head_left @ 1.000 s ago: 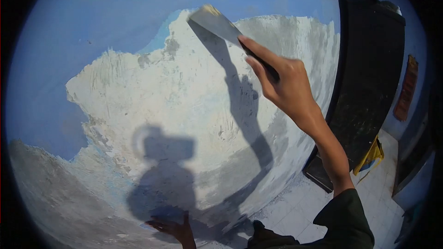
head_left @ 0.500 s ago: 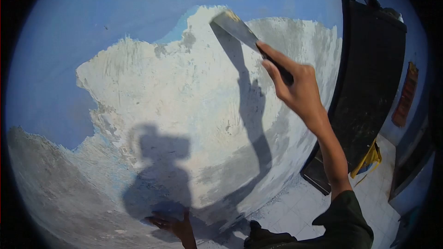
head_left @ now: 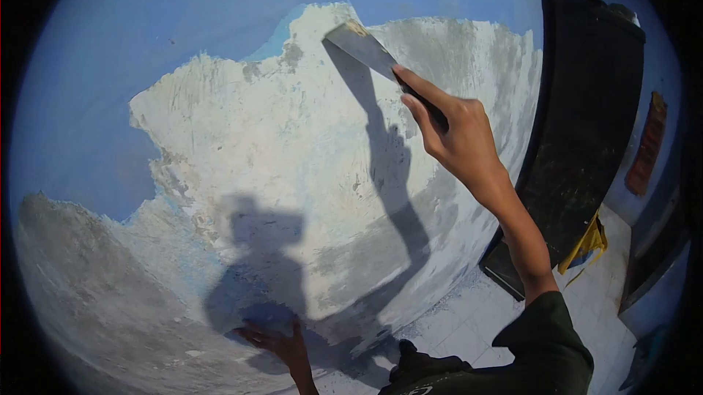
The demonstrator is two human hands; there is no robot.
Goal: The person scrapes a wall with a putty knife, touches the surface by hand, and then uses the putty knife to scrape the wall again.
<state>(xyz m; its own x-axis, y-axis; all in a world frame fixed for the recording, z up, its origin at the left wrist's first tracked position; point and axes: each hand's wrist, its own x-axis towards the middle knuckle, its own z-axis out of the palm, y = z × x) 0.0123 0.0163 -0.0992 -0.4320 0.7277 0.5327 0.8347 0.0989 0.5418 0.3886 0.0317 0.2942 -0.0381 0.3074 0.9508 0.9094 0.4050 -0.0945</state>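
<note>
My right hand (head_left: 460, 131) is wrapped round the dark handle of a scraper (head_left: 364, 49). Its flat metal blade points up and left, its far edge at or close to the wall, just below the upper border of the stripped patch. Pale residue clings to the blade near that edge. The wall (head_left: 256, 124) shows bare white and grey plaster where the blue paint (head_left: 198, 7) is gone. Low in the view, my left hand (head_left: 282, 342) rests against the wall with fingers spread, holding nothing. Shadows of my head and right arm fall across the plaster.
A tall black panel (head_left: 586, 117) stands at the wall's right edge. Behind it hangs a reddish strip (head_left: 646, 144). A yellow item (head_left: 586, 245) lies low beside the panel. Pale floor tiles (head_left: 469, 329) with crumbs of debris run along the wall's foot.
My right hand and the scraper have shifted slightly left and down along the plaster. My left hand sits a little higher in view, and the view itself has moved slightly.
</note>
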